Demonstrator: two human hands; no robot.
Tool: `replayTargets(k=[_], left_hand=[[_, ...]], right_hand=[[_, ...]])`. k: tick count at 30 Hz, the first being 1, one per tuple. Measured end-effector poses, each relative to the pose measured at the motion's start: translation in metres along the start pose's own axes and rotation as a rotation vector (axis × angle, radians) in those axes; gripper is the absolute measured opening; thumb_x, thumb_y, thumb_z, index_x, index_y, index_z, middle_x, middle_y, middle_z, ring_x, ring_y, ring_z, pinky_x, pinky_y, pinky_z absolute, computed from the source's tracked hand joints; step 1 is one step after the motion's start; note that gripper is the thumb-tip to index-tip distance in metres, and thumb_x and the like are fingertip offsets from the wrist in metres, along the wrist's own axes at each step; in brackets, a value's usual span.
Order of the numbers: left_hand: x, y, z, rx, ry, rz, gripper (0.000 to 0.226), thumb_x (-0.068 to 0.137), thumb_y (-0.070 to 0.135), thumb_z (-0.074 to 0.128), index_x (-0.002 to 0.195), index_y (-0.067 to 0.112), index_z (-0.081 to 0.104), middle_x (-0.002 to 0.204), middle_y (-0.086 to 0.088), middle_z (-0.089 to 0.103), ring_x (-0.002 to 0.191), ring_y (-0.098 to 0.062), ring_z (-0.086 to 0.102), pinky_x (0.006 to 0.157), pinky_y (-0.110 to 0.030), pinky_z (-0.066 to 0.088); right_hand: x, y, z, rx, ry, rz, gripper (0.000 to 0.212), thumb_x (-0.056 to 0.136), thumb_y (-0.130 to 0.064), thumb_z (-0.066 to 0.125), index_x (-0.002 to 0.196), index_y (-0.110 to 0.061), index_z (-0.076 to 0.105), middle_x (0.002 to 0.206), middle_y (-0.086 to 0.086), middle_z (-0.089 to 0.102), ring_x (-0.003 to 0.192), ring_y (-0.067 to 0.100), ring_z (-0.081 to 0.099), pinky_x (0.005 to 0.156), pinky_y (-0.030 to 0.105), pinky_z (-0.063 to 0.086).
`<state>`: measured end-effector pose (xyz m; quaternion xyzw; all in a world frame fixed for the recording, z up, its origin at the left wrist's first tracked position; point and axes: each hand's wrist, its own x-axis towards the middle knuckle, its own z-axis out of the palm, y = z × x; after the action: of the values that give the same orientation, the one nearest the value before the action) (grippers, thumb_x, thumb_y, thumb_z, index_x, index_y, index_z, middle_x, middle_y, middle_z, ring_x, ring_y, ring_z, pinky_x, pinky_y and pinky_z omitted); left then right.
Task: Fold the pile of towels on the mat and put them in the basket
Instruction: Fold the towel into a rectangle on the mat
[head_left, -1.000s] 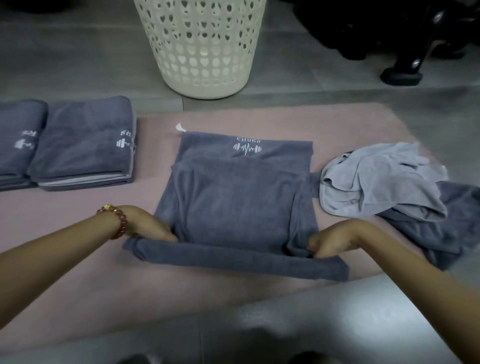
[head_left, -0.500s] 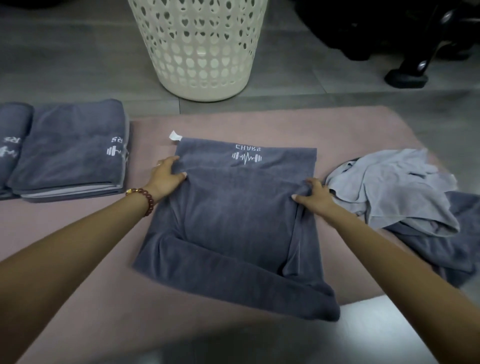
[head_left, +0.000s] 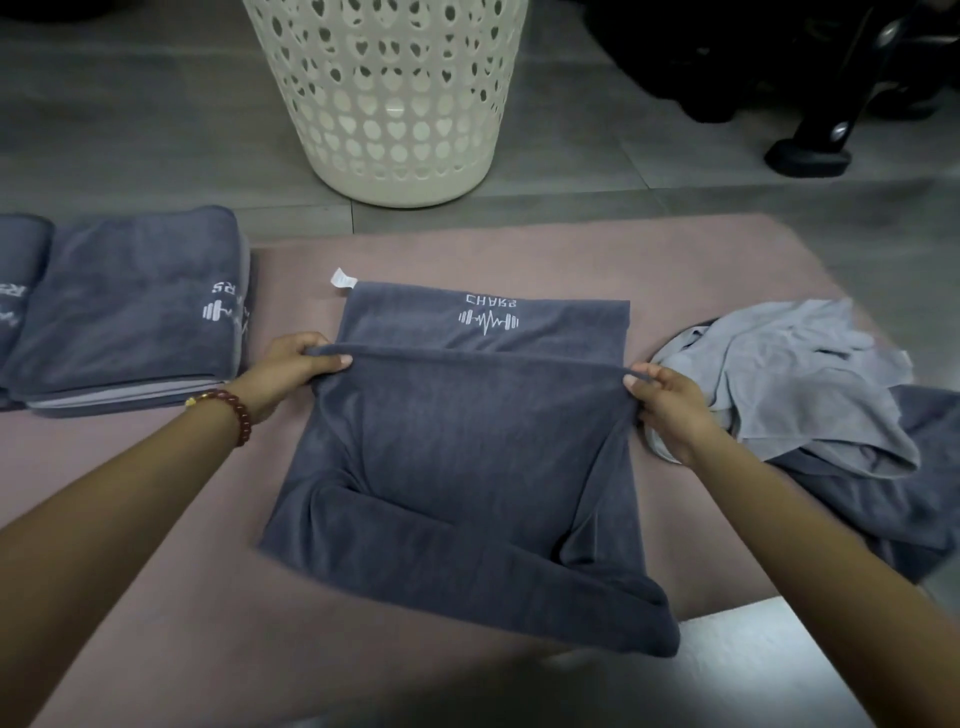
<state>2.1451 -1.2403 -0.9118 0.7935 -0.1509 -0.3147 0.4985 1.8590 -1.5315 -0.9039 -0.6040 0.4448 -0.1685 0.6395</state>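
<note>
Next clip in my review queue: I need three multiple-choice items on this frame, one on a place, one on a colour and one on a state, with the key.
1. Relative to the mat, where is the basket?
A. on it
B. on the floor beyond its far edge
C. at its near edge, between the arms

2. What colour is the crumpled towel at right?
A. light grey
B. white
C. pink

3. What are the left hand and right hand doing?
A. lying flat on the mat
B. pinching the raised edge of the dark towel
C. holding nothing

Key:
1 B, the basket's base sits on grey floor past the mat.
2 A, it is plainly paler than the dark towel being folded.
3 B, fingers and thumbs clamp the lifted edge at both ends.
</note>
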Motion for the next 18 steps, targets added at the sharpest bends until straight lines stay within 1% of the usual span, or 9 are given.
replayTargets(k=[2,3,6,8,10,13,15,16,18], left_hand=[[-0.008,0.001,-0.001,-0.226,0.026,0.007,0.024,0.087,0.012,0.063,0.069,0.015,0.049,0.066,-0.001,0.056,0.065,-0.013,0.051,0.06,-0.024,0.042],[-0.011,0.002,-0.001,-0.264,0.059,0.034,0.023,0.09,0.015,0.061,0.07,0.015,0.049,0.069,-0.003,0.056,0.068,-0.014,0.05,0.061,-0.026,0.042],[-0.014,0.013,0.005,-0.01,0.259,0.208,0.031,0.094,0.019,0.054,0.066,0.016,0.043,0.067,-0.001,0.046,0.066,-0.011,0.042,0.06,-0.024,0.035],[-0.018,0.025,0.009,0.159,0.376,0.311,0.034,0.093,0.017,0.056,0.065,0.016,0.037,0.064,0.001,0.04,0.062,-0.009,0.037,0.06,-0.027,0.03],[-0.018,0.029,0.006,0.219,0.429,0.348,0.029,0.09,0.02,0.06,0.071,0.011,0.04,0.067,-0.002,0.043,0.067,-0.016,0.041,0.063,-0.027,0.029],[-0.013,0.036,-0.004,0.355,0.437,0.406,0.029,0.087,0.028,0.064,0.078,0.006,0.048,0.076,-0.012,0.057,0.073,-0.024,0.05,0.066,-0.031,0.041],[0.0,0.059,-0.008,0.419,0.467,0.483,0.032,0.087,0.031,0.064,0.079,0.005,0.049,0.078,-0.012,0.06,0.075,-0.025,0.052,0.069,-0.036,0.042],[0.009,0.073,-0.008,0.412,0.492,0.502,0.03,0.087,0.031,0.064,0.08,0.006,0.049,0.078,-0.01,0.058,0.076,-0.024,0.051,0.068,-0.033,0.039],[0.034,0.093,-0.009,0.335,0.489,0.49,0.024,0.086,0.027,0.066,0.082,0.009,0.051,0.071,-0.005,0.055,0.076,-0.021,0.05,0.062,-0.027,0.032]], right_hand=[[-0.011,-0.006,0.001,0.144,0.018,0.007,0.018,0.097,-0.006,0.046,0.089,-0.014,0.06,0.079,-0.003,0.068,0.074,0.007,0.064,0.059,0.014,0.051],[-0.015,-0.01,0.002,0.129,0.082,-0.072,0.018,0.097,-0.007,0.045,0.089,-0.012,0.06,0.075,-0.004,0.069,0.07,0.003,0.064,0.061,0.012,0.05],[-0.026,-0.025,0.008,-0.15,0.309,-0.38,0.018,0.1,-0.013,0.04,0.089,-0.007,0.053,0.076,-0.002,0.056,0.066,0.0,0.051,0.061,0.005,0.038],[-0.03,-0.035,0.011,-0.267,0.384,-0.472,0.018,0.101,-0.016,0.035,0.091,-0.008,0.048,0.086,0.003,0.051,0.076,0.011,0.047,0.067,0.014,0.034],[-0.024,-0.037,0.01,-0.407,0.352,-0.468,0.021,0.102,-0.018,0.032,0.09,-0.008,0.046,0.088,0.008,0.051,0.082,0.018,0.046,0.07,0.021,0.029],[-0.005,-0.048,0.006,-0.55,0.279,-0.446,0.034,0.102,-0.024,0.035,0.079,-0.002,0.048,0.079,0.014,0.053,0.076,0.025,0.047,0.067,0.032,0.032],[0.013,-0.074,0.008,-0.552,0.283,-0.483,0.042,0.097,-0.034,0.045,0.067,-0.005,0.046,0.066,0.011,0.051,0.066,0.026,0.046,0.061,0.034,0.033],[0.024,-0.088,0.009,-0.544,0.279,-0.491,0.043,0.093,-0.039,0.053,0.063,-0.01,0.043,0.062,0.006,0.048,0.063,0.023,0.044,0.059,0.033,0.034],[0.048,-0.113,0.013,-0.618,0.25,-0.468,0.041,0.083,-0.045,0.065,0.063,-0.016,0.044,0.067,0.002,0.051,0.066,0.019,0.047,0.06,0.032,0.035]])
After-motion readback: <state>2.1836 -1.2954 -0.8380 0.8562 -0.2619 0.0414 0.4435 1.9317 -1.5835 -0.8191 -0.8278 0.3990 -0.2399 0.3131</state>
